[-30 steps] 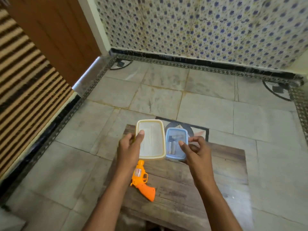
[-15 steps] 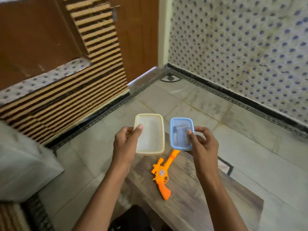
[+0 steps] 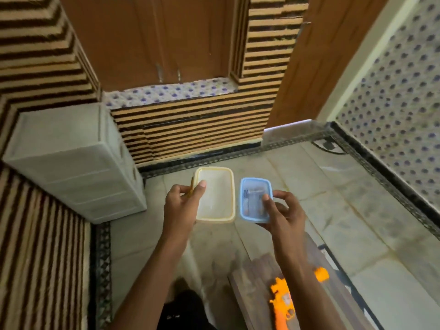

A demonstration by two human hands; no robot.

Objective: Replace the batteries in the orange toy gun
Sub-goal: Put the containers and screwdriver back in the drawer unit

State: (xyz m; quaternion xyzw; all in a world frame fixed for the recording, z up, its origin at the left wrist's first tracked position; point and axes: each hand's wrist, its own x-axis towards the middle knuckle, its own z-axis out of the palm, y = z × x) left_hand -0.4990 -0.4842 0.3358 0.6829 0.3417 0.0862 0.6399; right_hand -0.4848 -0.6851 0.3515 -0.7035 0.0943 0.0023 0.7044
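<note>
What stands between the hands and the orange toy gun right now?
Both hands are occupied: the left hand holds a yellow-rimmed container and a thin stick-like tool, and the right hand holds a blue box. The toy gun lies on the wooden table below, partly behind the right forearm. Nothing else blocks it.

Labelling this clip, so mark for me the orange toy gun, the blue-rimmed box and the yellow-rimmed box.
orange toy gun (image 3: 282,303): head view, on its body.
blue-rimmed box (image 3: 242,206): head view, on its left rim.
yellow-rimmed box (image 3: 215,196): head view, on its clear middle.
</note>
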